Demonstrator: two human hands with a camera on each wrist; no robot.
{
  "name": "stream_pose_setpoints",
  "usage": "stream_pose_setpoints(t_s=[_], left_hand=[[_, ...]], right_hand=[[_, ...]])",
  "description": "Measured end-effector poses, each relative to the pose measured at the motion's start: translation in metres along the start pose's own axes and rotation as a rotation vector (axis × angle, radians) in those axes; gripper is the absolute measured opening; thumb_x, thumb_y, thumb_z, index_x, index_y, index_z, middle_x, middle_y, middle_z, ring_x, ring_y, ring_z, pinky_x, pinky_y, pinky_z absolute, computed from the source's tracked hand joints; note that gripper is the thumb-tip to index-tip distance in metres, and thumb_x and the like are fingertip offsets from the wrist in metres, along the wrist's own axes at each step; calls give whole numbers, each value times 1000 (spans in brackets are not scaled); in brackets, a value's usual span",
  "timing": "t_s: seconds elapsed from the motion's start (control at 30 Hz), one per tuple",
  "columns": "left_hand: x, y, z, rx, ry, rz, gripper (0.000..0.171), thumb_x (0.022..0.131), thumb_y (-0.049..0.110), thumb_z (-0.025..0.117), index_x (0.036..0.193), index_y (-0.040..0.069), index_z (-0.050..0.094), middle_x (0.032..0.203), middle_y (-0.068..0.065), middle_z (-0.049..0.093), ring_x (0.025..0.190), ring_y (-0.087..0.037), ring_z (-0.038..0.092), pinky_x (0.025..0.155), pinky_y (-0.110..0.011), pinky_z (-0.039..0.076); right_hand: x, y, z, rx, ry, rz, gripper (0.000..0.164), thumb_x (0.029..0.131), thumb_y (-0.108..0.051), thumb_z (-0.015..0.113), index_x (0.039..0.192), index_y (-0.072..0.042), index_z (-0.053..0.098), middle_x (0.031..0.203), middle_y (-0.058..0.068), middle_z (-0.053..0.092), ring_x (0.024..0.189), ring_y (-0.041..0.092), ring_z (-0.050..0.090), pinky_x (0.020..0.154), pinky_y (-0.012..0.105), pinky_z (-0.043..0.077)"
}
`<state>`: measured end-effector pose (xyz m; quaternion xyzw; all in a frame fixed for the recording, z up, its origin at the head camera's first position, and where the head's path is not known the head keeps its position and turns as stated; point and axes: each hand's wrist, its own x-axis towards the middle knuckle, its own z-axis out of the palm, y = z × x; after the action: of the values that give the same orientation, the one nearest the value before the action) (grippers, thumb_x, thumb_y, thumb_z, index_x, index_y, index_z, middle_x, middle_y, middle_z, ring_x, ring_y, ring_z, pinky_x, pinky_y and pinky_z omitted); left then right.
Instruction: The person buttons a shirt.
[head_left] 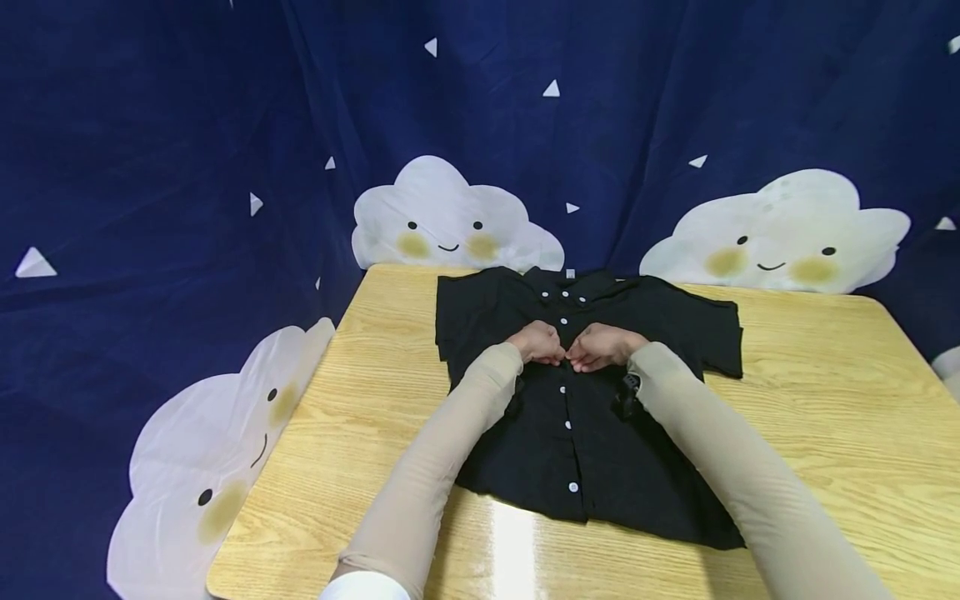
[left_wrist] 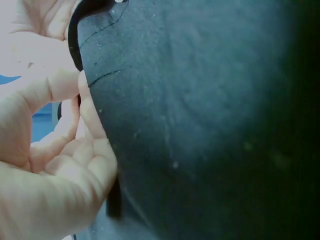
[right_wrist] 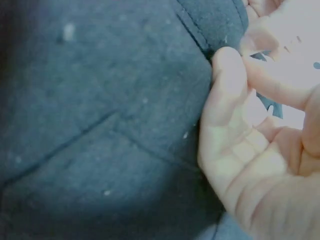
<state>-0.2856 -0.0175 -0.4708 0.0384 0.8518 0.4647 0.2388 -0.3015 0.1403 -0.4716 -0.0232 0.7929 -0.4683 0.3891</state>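
Note:
A black short-sleeved shirt (head_left: 517, 450) lies spread on the table, collar away from me, with white buttons (head_left: 567, 425) down its front. At mid-placket my left hand (head_left: 538, 342) and right hand (head_left: 600, 346) meet, fingertips almost touching. In the left wrist view, the left hand (left_wrist: 60, 155) pinches the black placket edge between thumb and curled fingers. The right hand (right_wrist: 265, 135) pinches the cloth with thumb and forefinger in the right wrist view. The button between the fingertips is hidden.
The wooden table (head_left: 352, 367) has rounded corners and a bright glare patch near its front edge. Behind it and at the left hangs a dark blue curtain (head_left: 487, 100) with white cloud shapes (head_left: 450, 208). The shirt's sleeves (head_left: 720, 333) spread to both sides.

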Motion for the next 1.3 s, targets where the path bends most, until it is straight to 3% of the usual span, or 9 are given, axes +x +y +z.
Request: stream_pose_setpoints(t_s=[0.2,0.5,0.8,1.1,1.3], left_hand=[[2,-1,-2,79,-34,54,27,79,-4,67,68,10,46,62,0,55,60,-10,60,54,-19,45],[9,-9,-6,334,-33,196,18,79,7,73,78,9,55,67,1,63,63,-10,59,56,-20,41],[5,-7,-7,201,-5,124,21,75,10,78,78,9,57,66,1,63,61,-10,56,56,-19,42],[2,1,-1,370,76,99,21,74,11,78,75,12,56,74,0,55,66,-15,52,53,-23,40],[3,-2,1,379,76,119,20,75,12,77,75,12,58,75,0,55,68,-16,53,54,-23,40]], right_hand=[[-3,-6,2,-108,-19,5,12,89,0,48,80,1,56,70,5,54,64,12,59,61,25,50],[-4,-13,8,-183,34,46,12,89,-4,46,81,-1,55,74,6,51,65,15,60,60,27,50],[-4,-17,11,-163,94,56,14,88,-8,49,75,-4,52,72,5,50,65,15,60,60,28,50],[-5,-19,10,-154,81,56,18,87,-8,48,70,-6,51,70,4,50,62,14,59,58,27,48],[-2,-15,6,-145,47,61,15,86,-7,50,71,-5,52,69,4,50,63,14,58,58,27,48]])
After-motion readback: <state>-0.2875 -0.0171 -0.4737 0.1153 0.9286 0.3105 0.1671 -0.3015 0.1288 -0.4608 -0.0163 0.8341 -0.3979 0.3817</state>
